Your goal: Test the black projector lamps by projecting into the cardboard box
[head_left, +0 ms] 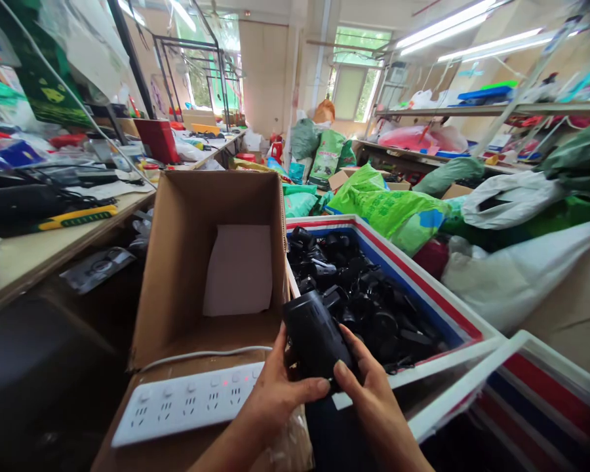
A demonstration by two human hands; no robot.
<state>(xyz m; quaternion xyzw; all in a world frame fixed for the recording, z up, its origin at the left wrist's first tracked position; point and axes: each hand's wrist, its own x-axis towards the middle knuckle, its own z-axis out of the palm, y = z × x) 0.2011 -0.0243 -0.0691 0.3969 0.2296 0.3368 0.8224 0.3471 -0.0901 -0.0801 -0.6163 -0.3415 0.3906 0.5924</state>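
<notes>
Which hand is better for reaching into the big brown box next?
Probably the left hand: it's nearer the open cardboard box. The right hand is farther, over by the bin of black gadgets. Both hold the black device.

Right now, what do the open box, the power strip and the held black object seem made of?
Open box: matte cardboard, judging by plain brown walls.
Power strip: probably smooth plastic; even white surface.
Black object: satin, perhaps plastic; soft highlights, coated metal possible.

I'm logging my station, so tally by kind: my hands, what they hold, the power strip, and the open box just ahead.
Left hand and right hand: 2
Held black object: 1
White power strip: 1
Open cardboard box: 1
Total: 5
</notes>
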